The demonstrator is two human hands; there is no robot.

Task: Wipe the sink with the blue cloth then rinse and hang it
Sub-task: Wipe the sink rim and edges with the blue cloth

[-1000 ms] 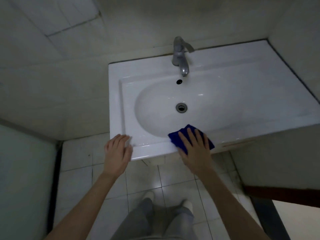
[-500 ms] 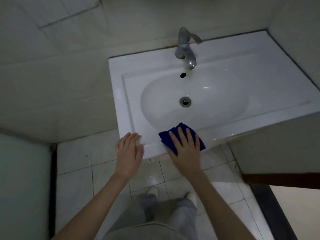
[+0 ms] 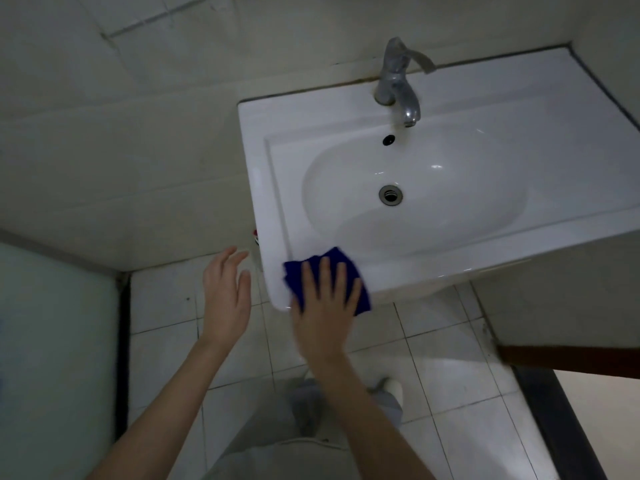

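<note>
The white sink (image 3: 540, 109) fills the upper right of the head view, with a metal tap (image 3: 398, 81) at its back and a round drain (image 3: 390, 194) in the basin. My right hand (image 3: 325, 306) lies flat on the blue cloth (image 3: 332, 263) and presses it onto the sink's front left corner. My left hand (image 3: 227, 296) hovers with spread fingers just left of that corner, off the sink and holding nothing.
Tiled walls close in behind and left of the sink. A frosted glass panel (image 3: 52, 358) stands at the far left. A wall and a dark door sill (image 3: 568, 362) lie at the right. My legs (image 3: 304, 427) stand on the white floor tiles below.
My right hand has slid the blue cloth leftward along the front rim to the sink's corner. My left hand has lifted off the rim and moved left, clear of the sink.
</note>
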